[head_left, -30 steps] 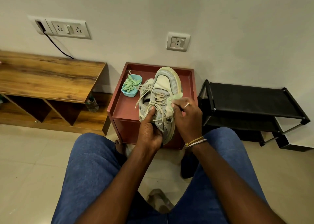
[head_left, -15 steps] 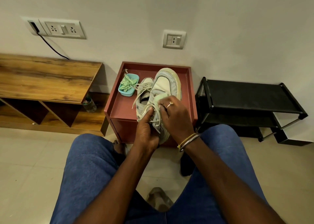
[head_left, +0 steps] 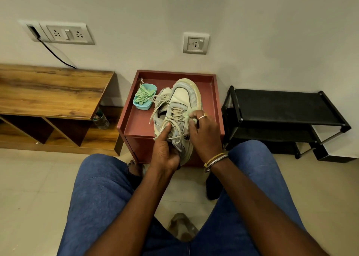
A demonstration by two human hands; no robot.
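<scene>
Wipe (head_left: 189, 113) now mid shoe (head_left: 180, 96); tub (head_left: 144, 106) beside

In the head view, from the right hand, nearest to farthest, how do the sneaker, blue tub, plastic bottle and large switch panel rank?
1. Sneaker: the right hand presses a wipe on it.
2. Blue tub, left, on the red cabinet.
3. Plastic bottle, further left, under the wooden bench.
4. Large switch panel, far left on the wall.

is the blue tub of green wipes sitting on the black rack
No, the blue tub stands on the red side table, left of the sneaker that the left hand grips.
</scene>
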